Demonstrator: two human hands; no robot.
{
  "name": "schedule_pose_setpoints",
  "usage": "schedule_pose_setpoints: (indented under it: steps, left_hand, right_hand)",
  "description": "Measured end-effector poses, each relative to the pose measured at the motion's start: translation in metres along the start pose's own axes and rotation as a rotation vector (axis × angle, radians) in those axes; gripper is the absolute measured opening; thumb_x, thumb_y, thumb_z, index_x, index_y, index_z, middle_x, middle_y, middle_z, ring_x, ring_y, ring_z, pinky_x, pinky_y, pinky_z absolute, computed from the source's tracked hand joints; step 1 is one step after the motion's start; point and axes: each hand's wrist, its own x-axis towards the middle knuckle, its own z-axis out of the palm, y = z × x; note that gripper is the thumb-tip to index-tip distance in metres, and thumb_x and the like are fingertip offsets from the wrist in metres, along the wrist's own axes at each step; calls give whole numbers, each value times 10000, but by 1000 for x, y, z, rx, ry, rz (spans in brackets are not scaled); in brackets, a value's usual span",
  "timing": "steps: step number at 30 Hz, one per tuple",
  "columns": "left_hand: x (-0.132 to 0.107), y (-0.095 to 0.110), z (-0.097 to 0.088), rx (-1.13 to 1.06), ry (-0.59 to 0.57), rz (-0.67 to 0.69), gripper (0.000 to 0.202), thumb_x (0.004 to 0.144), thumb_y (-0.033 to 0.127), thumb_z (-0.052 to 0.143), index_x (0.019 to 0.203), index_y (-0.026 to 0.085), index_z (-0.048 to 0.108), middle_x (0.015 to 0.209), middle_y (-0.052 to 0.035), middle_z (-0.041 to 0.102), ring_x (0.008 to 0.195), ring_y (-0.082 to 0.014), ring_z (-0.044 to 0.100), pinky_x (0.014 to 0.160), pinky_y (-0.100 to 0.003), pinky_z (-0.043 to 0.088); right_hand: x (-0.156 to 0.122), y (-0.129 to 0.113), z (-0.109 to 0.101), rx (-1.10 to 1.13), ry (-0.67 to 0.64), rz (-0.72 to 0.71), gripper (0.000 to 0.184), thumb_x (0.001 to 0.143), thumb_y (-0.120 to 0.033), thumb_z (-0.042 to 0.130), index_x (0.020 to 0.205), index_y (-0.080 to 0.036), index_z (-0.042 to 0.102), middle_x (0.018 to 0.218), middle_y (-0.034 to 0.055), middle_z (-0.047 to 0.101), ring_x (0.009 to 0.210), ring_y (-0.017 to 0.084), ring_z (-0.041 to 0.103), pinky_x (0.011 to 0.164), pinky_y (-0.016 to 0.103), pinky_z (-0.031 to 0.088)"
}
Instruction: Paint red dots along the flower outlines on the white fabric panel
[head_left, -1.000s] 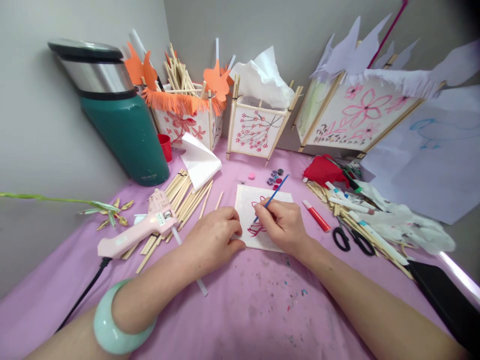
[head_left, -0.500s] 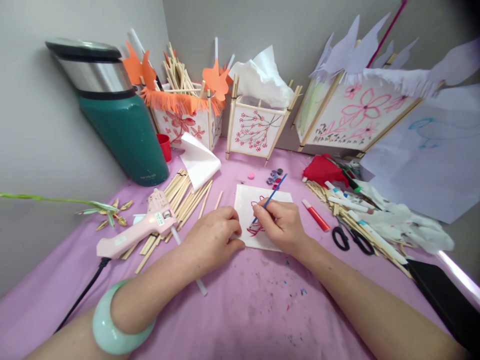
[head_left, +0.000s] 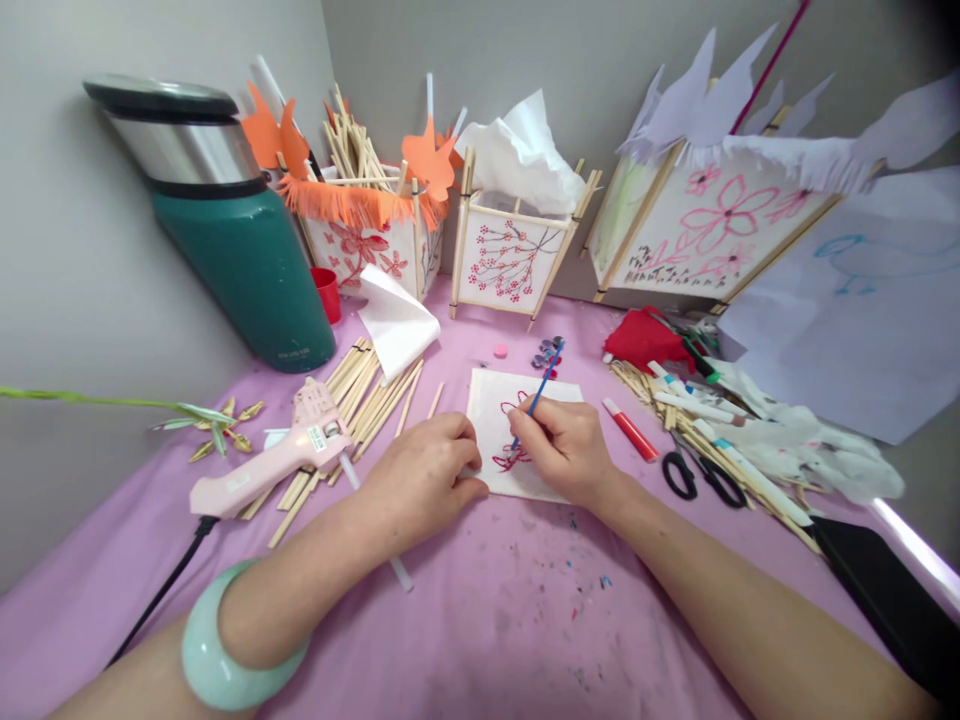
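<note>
The right hand [head_left: 566, 445] is closed in a writing grip, thumb and fingers pinched around a thin blue brush [head_left: 546, 378]. The brush's long axis slants: its upper end leans away from the person and to the right, while its tip points down and left, past the fingertips, at the red linework [head_left: 514, 460] on a white sheet [head_left: 486, 400]. Whether the tip touches the surface cannot be told.

The sheet lies flat on the cloth-covered tabletop [head_left: 517, 610], between the two hands. The right hand covers part of its right side and is nearer to the linework; the left hand [head_left: 431, 465], loosely curled, rests at its left edge, and whether it pinches or merely steadies the sheet is unclear. Just beyond the sheet stand small paint pots [head_left: 546, 357]; a red tube [head_left: 630, 430] lies to its right.
</note>
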Motion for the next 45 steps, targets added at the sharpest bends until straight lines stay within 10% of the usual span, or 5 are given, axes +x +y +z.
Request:
schedule_pose_setpoints:
  steps: [45]
  left_hand:
    - [-1, 0, 0, 1, 3, -1, 88, 765, 247, 643, 800, 174, 678, 925, -45, 596, 827, -178, 572, 758, -310, 464]
  right_hand:
    - [0, -1, 4, 34, 38, 0, 322, 873, -225, 486, 554, -183, 471, 574, 8, 585, 491, 91, 496, 507, 245, 381]
